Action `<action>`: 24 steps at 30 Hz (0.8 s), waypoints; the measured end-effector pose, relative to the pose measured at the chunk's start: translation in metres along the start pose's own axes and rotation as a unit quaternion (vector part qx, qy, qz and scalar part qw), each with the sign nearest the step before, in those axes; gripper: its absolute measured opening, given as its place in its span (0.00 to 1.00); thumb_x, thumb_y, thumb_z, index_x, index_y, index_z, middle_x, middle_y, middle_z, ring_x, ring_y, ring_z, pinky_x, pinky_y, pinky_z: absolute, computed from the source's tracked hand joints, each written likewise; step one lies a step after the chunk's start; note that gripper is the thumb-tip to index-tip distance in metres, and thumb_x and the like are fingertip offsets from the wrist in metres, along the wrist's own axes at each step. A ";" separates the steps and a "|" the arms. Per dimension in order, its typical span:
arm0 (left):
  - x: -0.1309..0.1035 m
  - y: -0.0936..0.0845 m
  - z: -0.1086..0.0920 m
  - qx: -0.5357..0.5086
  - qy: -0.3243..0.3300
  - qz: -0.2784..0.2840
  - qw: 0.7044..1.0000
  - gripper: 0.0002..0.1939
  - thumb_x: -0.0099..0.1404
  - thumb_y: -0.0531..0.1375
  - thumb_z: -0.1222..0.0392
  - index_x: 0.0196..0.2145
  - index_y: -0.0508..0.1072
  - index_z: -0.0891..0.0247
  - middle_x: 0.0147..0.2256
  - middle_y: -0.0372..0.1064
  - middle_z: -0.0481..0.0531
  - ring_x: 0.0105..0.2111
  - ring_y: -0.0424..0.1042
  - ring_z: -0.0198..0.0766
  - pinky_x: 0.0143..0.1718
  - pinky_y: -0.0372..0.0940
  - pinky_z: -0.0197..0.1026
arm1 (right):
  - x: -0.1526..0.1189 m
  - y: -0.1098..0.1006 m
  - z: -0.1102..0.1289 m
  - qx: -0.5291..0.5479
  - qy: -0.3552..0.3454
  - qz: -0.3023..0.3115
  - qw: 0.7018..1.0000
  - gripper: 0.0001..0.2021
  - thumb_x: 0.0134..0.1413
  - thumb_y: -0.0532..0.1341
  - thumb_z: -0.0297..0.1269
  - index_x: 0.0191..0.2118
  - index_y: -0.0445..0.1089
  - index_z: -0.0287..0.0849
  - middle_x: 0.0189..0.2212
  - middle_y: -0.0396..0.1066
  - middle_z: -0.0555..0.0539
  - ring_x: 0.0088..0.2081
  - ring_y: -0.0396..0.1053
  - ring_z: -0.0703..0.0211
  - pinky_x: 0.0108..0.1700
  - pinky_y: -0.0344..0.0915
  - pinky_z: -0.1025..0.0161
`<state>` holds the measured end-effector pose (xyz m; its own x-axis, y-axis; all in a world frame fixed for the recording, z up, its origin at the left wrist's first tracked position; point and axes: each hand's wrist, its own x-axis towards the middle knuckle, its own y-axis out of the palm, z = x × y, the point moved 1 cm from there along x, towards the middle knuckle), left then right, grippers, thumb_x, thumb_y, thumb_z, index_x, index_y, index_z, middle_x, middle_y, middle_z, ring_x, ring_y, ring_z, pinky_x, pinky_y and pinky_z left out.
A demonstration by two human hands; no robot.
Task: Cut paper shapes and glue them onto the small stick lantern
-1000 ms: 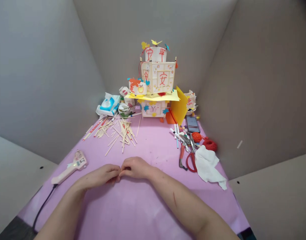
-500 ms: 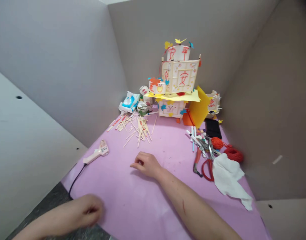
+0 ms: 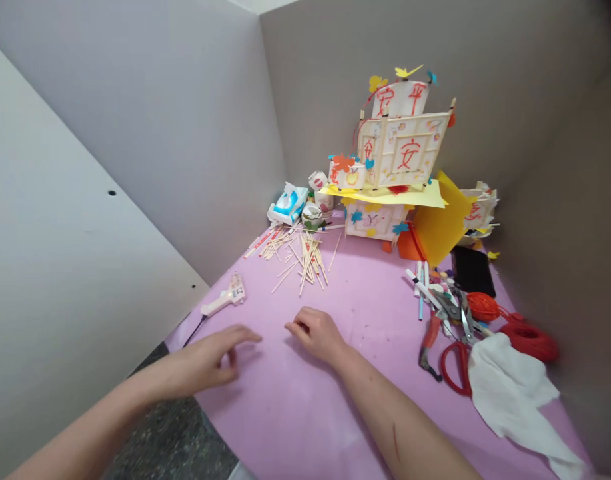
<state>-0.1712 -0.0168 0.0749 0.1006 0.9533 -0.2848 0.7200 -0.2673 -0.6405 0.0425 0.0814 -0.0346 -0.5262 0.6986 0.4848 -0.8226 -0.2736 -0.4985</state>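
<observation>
My left hand [image 3: 208,362] hovers over the near left of the purple table [image 3: 265,413], its fingers apart and nothing held. It is nearest to a pale pink hot glue gun [image 3: 226,297], which lies beyond it with a dark cord. On the tabletop rests my right hand [image 3: 316,335], fingers curled in and nothing visible in them. Past that hand lies a loose heap of thin wooden sticks [image 3: 311,262]. At the back stands a paper-and-stick lantern [image 3: 410,157] with red characters and paper butterflies, on top of a yellow sheet [image 3: 410,194].
Pliers [image 3: 430,340], red-handled scissors [image 3: 456,368], markers [image 3: 420,293], red yarn [image 3: 529,341] and a white cloth [image 3: 510,380] crowd the right side. A wipes pack [image 3: 289,203] sits at the back left. Grey panels [image 3: 210,120] enclose the table.
My left hand has moved forward and right over the table, and its fingers have opened out. The right hand stays curled on the table. The view has turned left.
</observation>
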 end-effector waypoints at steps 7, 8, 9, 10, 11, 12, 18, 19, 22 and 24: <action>0.152 0.038 -0.044 -0.005 0.177 -0.148 0.973 0.05 0.53 0.62 0.59 0.28 0.78 0.60 0.34 0.73 0.56 0.37 0.69 0.43 0.44 0.60 0.41 | 0.002 -0.010 0.002 0.047 -0.009 -0.139 0.989 0.17 0.60 0.53 0.34 0.20 0.53 0.43 0.19 0.51 0.54 0.23 0.52 0.66 0.28 0.50 0.65; 0.171 0.050 -0.048 0.003 0.216 -0.154 0.964 0.08 0.54 0.62 0.61 0.33 0.78 0.59 0.41 0.72 0.57 0.44 0.68 0.45 0.51 0.56 0.44 | 0.003 -0.011 0.001 0.053 -0.008 -0.157 0.986 0.17 0.60 0.53 0.33 0.20 0.51 0.43 0.19 0.50 0.55 0.23 0.51 0.66 0.27 0.49 0.65; 0.188 0.062 -0.050 0.023 0.239 -0.152 0.959 0.11 0.54 0.61 0.62 0.37 0.77 0.58 0.46 0.70 0.58 0.50 0.65 0.47 0.55 0.52 0.48 | 0.003 -0.013 0.000 0.058 -0.006 -0.171 0.984 0.17 0.60 0.53 0.32 0.20 0.50 0.43 0.19 0.49 0.55 0.23 0.51 0.66 0.27 0.49 0.64; 0.203 0.074 -0.052 0.048 0.245 -0.150 0.957 0.14 0.55 0.61 0.61 0.41 0.76 0.57 0.52 0.67 0.58 0.55 0.61 0.49 0.58 0.47 0.52 | 0.004 -0.014 0.000 0.061 -0.003 -0.181 0.982 0.17 0.59 0.53 0.32 0.20 0.50 0.43 0.19 0.49 0.55 0.23 0.50 0.66 0.27 0.49 0.64; 0.215 0.084 -0.052 0.076 0.245 -0.128 0.958 0.17 0.55 0.62 0.61 0.44 0.74 0.56 0.55 0.64 0.58 0.58 0.56 0.52 0.59 0.42 0.57 | 0.004 -0.014 -0.001 0.063 0.000 -0.185 0.981 0.17 0.59 0.53 0.32 0.21 0.50 0.43 0.19 0.49 0.55 0.23 0.51 0.66 0.28 0.49 0.64; 0.225 0.092 -0.052 0.100 0.244 -0.112 0.958 0.20 0.55 0.63 0.59 0.47 0.72 0.55 0.58 0.60 0.58 0.61 0.52 0.54 0.60 0.39 0.60 | 0.004 -0.014 -0.001 0.066 0.000 -0.186 0.980 0.16 0.59 0.53 0.31 0.21 0.50 0.43 0.19 0.50 0.55 0.23 0.51 0.65 0.28 0.49 0.64; 0.248 0.090 -0.024 0.224 0.202 -0.131 0.945 0.26 0.61 0.57 0.47 0.55 0.65 0.58 0.61 0.54 0.63 0.63 0.45 0.57 0.61 0.33 0.61 | 0.006 -0.010 -0.001 0.077 0.010 -0.160 0.984 0.17 0.59 0.53 0.31 0.21 0.48 0.43 0.19 0.48 0.55 0.23 0.50 0.66 0.27 0.47 0.63; 0.248 0.084 -0.019 0.251 0.194 -0.130 0.939 0.27 0.62 0.56 0.47 0.56 0.64 0.58 0.61 0.54 0.62 0.63 0.46 0.56 0.61 0.33 0.61 | 0.007 -0.009 -0.001 0.081 0.013 -0.155 0.985 0.17 0.59 0.52 0.31 0.21 0.47 0.43 0.19 0.48 0.55 0.23 0.50 0.66 0.27 0.47 0.63; 0.248 0.066 -0.006 0.325 0.157 -0.121 0.925 0.27 0.65 0.51 0.46 0.59 0.60 0.56 0.63 0.51 0.58 0.64 0.45 0.54 0.61 0.36 0.61 | 0.008 -0.005 -0.002 0.088 0.016 -0.141 0.986 0.17 0.59 0.53 0.30 0.21 0.46 0.43 0.19 0.48 0.55 0.23 0.50 0.66 0.27 0.47 0.63; 0.249 0.053 0.001 0.360 0.132 -0.112 0.917 0.27 0.66 0.49 0.46 0.60 0.58 0.55 0.64 0.49 0.56 0.64 0.44 0.52 0.61 0.37 0.62 | 0.009 -0.004 -0.002 0.088 0.016 -0.131 0.987 0.17 0.59 0.53 0.30 0.21 0.46 0.43 0.19 0.48 0.55 0.23 0.50 0.67 0.27 0.46 0.63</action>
<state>-0.1086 0.2064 -0.0307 0.2359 0.9712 0.0330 0.1119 0.0066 -0.9937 0.0415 0.0899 -0.0302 -0.2860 0.7805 0.5559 -0.9556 -0.1891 -0.2260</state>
